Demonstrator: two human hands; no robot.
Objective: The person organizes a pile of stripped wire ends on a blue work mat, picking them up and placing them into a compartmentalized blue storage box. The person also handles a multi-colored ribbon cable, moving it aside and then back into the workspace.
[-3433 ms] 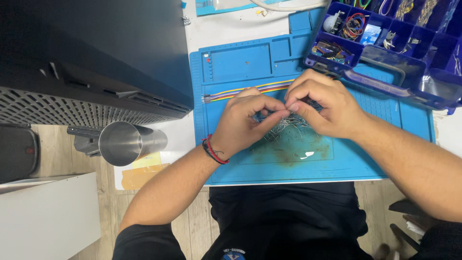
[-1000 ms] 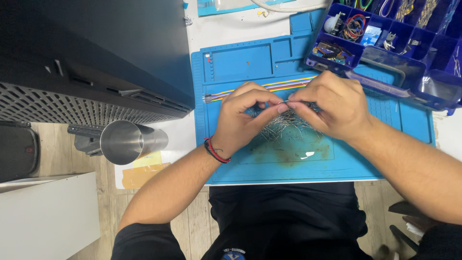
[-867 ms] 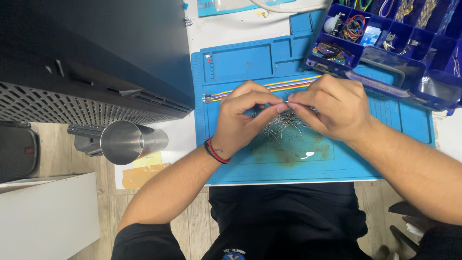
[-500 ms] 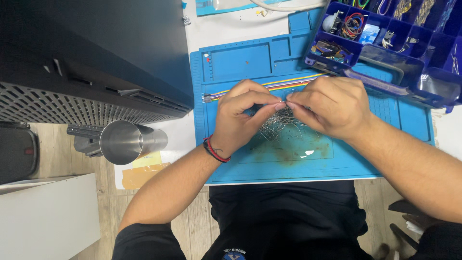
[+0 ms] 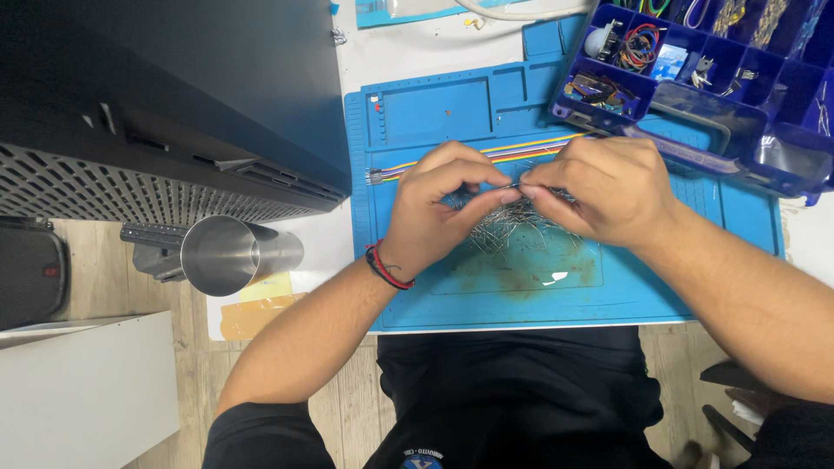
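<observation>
Thin metal wire [image 5: 514,185] is pinched between the fingertips of both the left hand [image 5: 434,213] and the right hand [image 5: 599,191], just above one tangled wire pile [image 5: 512,230] lying beneath them.

A blue work mat [image 5: 452,113] covers the white bench [image 5: 417,43] at centre frame. A purple compartment organiser [image 5: 695,95], stocked with small parts and coiled wires, fills the upper right. A large dark machine housing [image 5: 174,95] with a perforated grille occupies the upper left, above a steel cup [image 5: 230,254] lying on its side beside a strip of tan tape [image 5: 256,314].
</observation>
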